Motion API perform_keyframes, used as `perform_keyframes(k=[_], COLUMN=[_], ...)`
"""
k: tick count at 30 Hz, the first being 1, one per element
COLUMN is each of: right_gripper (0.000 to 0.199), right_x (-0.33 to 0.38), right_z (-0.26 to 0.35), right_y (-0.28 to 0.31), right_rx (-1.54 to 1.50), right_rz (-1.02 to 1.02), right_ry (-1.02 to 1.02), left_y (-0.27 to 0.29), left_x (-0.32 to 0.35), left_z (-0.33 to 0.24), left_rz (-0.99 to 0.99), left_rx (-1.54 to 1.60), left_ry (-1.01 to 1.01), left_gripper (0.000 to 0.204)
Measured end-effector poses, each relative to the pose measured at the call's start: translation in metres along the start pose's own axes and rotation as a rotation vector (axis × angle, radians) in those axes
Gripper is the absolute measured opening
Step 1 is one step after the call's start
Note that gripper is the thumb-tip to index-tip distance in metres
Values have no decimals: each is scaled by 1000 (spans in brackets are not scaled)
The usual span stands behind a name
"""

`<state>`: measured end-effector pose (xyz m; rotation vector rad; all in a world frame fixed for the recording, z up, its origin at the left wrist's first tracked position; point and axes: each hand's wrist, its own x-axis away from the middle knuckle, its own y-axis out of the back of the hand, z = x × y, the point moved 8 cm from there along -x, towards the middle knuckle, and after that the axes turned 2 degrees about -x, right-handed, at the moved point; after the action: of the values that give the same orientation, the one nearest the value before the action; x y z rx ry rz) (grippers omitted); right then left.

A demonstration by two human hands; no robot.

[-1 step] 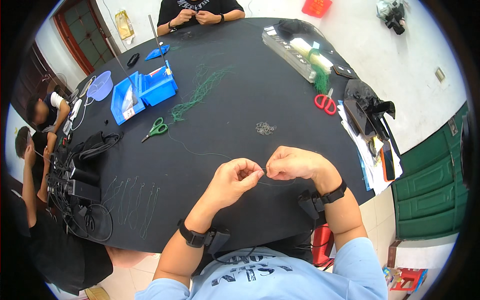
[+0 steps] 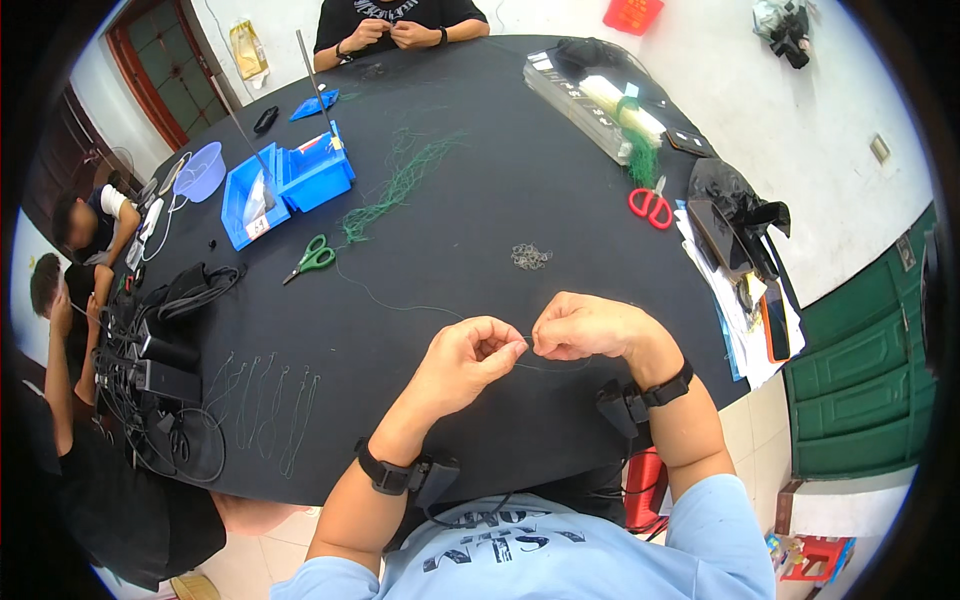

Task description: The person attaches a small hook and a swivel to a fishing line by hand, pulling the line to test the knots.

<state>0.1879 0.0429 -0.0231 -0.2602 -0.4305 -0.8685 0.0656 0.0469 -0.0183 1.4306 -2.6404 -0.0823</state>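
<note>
My left hand [image 2: 474,362] pinches a thin green thread [image 2: 400,307] between thumb and forefinger. My right hand [image 2: 588,328] is closed on the same thread just beside it, with the fingertips almost meeting. Whatever small piece may be in the fingertips is hidden. From my hands the thread runs left across the black table toward a loose tangle of green thread [image 2: 395,190]. Green-handled scissors [image 2: 312,258] lie by that tangle. Beyond my right hand sits a small pile of metal rings or hooks [image 2: 531,257], too small to tell which.
Several knotted thread lengths [image 2: 265,410] lie at the left near edge, beside black cables and boxes [image 2: 165,375]. Blue bins [image 2: 290,180] stand far left. Red scissors [image 2: 652,204], phones [image 2: 718,238] and papers [image 2: 745,330] line the right edge. Other people sit opposite and at left.
</note>
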Motion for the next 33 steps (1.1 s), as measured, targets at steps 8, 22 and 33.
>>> perform_keyframes(k=[8, 22, 33], right_gripper=[31, 27, 33], right_x=[2, 0, 12], right_z=[3, -2, 28], right_y=[0, 3, 6], right_rx=[104, 354, 404], right_rz=[-5, -33, -126], right_ry=[-12, -7, 217], left_y=[0, 2, 16], left_x=[1, 1, 1], left_z=[-3, -4, -3], left_rz=[23, 19, -100], left_rx=[-54, -101, 164], left_ry=[23, -13, 37], left_gripper=[16, 14, 11])
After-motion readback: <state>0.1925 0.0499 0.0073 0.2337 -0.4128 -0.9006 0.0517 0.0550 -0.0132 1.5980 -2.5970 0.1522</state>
